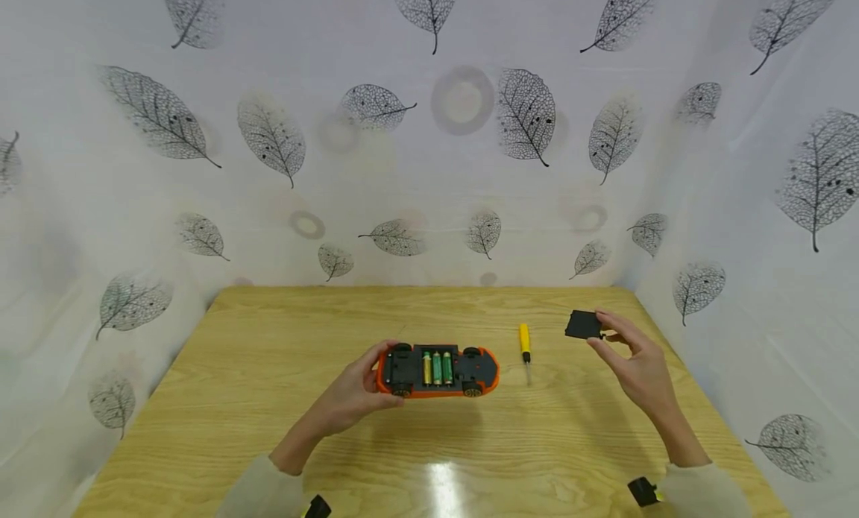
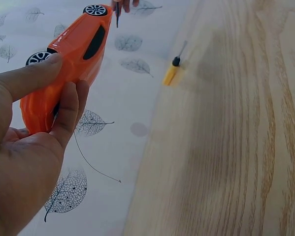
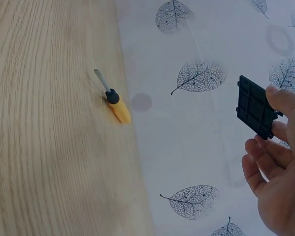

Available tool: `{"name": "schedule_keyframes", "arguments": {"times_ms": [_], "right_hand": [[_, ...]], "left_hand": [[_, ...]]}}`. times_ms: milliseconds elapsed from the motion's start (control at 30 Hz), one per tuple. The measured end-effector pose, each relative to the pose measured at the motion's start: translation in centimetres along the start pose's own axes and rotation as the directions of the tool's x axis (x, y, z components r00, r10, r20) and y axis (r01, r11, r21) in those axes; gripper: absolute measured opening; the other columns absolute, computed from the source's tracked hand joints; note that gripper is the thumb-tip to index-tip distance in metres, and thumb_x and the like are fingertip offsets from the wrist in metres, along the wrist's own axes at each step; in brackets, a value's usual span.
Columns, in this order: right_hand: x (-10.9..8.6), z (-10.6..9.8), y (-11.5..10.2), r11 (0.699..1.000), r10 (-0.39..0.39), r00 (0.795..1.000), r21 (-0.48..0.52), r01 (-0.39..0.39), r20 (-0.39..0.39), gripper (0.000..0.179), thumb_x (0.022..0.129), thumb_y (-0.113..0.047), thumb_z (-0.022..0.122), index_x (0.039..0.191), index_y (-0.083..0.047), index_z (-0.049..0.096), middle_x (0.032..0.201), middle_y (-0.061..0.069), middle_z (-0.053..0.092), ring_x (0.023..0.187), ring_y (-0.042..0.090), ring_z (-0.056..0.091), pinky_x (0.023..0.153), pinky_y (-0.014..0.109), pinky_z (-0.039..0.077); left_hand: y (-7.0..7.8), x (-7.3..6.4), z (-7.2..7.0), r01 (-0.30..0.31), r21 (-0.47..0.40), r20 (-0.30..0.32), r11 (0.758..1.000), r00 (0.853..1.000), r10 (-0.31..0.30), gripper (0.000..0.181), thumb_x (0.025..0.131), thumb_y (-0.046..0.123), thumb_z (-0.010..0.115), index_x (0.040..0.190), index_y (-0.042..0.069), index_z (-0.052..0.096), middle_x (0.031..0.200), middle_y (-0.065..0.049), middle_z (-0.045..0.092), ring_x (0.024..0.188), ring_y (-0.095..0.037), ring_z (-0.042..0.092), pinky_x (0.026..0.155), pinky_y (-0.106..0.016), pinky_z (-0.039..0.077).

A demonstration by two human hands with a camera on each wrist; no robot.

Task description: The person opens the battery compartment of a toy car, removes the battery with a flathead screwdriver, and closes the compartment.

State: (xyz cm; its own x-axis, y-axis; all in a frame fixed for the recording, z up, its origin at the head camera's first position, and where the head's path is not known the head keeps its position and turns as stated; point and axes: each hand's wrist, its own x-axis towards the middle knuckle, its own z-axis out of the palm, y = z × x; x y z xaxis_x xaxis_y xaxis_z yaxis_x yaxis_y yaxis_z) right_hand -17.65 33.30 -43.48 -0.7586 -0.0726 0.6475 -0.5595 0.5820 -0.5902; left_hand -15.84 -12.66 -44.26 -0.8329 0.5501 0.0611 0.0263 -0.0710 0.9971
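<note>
My left hand (image 1: pixel 352 390) grips an orange toy car (image 1: pixel 396 391) by its left end, underside turned up toward the head camera. The car's battery compartment lies uncovered, with three batteries (image 1: pixel 438 369) side by side in it. In the left wrist view the car's glossy orange body (image 2: pixel 71 73) and spoked wheels show between thumb and fingers. Off to the right, my right hand (image 1: pixel 637 365) pinches a black battery cover (image 1: pixel 583 324) by its edge, held in the air. The cover's ribbed face (image 3: pixel 255 105) shows in the right wrist view.
A screwdriver (image 1: pixel 525 343) with a yellow handle lies on the wooden table (image 1: pixel 288 320) between the two hands, its metal tip toward me. Behind the table and along its sides hangs a white curtain (image 1: pixel 429 175) printed with dark leaves.
</note>
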Motion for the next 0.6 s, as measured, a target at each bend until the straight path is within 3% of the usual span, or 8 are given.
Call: {"name": "schedule_keyframes", "arguments": {"times_ms": [600], "right_hand": [[-0.9,-0.8,3.4,0.987,0.142,0.990,-0.080,-0.141,0.002,0.049,0.093,0.000,0.075,0.140,0.002,0.062,0.136,0.027,0.060,0.109,-0.011,0.051,0.086,0.004,0.044]], "left_hand": [[0.0,-0.1,0.0,-0.009,0.012,-0.004,1.000,1.000,0.009,0.086,0.089,-0.011,0.073,0.159,-0.002,0.024,0.159,-0.030,0.029,0.134,-0.040,0.053,0.095,-0.036,0.058]]}}
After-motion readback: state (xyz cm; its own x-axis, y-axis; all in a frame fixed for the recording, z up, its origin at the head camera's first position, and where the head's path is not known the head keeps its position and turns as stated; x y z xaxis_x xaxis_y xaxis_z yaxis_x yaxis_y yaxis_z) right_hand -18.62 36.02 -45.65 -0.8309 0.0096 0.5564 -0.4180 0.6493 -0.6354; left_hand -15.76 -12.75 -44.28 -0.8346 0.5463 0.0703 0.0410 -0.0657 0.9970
